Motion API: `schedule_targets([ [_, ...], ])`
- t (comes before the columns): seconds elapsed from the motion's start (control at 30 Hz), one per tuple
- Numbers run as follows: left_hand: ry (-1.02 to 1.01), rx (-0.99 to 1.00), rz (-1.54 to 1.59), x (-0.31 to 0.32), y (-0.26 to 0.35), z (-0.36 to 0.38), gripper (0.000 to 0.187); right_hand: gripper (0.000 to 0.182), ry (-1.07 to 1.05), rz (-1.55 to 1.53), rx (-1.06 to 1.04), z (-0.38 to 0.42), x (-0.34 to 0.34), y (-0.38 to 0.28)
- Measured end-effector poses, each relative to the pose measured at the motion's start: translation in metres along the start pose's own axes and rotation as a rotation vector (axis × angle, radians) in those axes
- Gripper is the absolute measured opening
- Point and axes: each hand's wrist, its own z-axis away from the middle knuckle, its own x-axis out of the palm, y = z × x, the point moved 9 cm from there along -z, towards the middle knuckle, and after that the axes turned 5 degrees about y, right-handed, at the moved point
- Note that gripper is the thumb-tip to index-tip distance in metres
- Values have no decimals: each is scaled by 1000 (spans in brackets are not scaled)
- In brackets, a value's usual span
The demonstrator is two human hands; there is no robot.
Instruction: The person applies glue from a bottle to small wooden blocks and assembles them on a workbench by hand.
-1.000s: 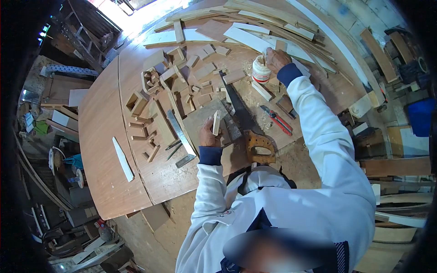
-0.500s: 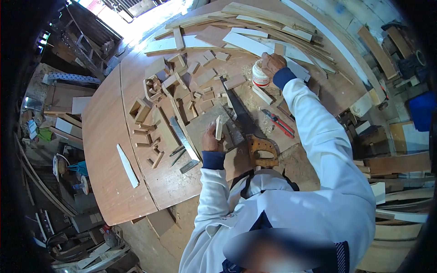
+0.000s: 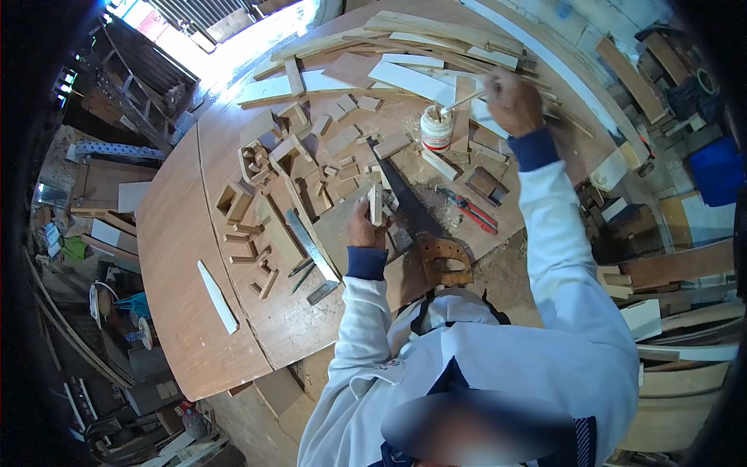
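My left hand [image 3: 364, 228] is closed around a small pale wood block [image 3: 377, 205], held upright above a flat board on the table. My right hand [image 3: 513, 101] grips a thin light stick [image 3: 468, 99]. The stick's tip sits at the mouth of an open white jar [image 3: 436, 132] with a red-marked label and whitish contents. In front of my body lies a handsaw [image 3: 447, 261], its dark blade pointing away. Red-handled pliers [image 3: 471, 212] rest to the right of the blade.
Many small wood blocks and joined pieces [image 3: 233, 201] cover the table's middle. A metal try square [image 3: 311, 249] and pencils lie left of my left hand. Long wood strips [image 3: 420, 31] are stacked along the far edge. A white pointed strip [image 3: 218, 297] lies at left.
My right hand has moved from the jar to the right, and the stick now shows between hand and jar. My left hand still holds the block. The view has shifted slightly.
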Motion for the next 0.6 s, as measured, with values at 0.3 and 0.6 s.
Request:
schedule_targets([
  [0.3, -157, 9, 38, 72, 4, -5, 24, 26, 81, -708, 583, 94, -56, 45],
  [0.6, -289, -34, -13, 115, 2, -7, 24, 18, 218, -1335, 1102, 193, -33, 26],
])
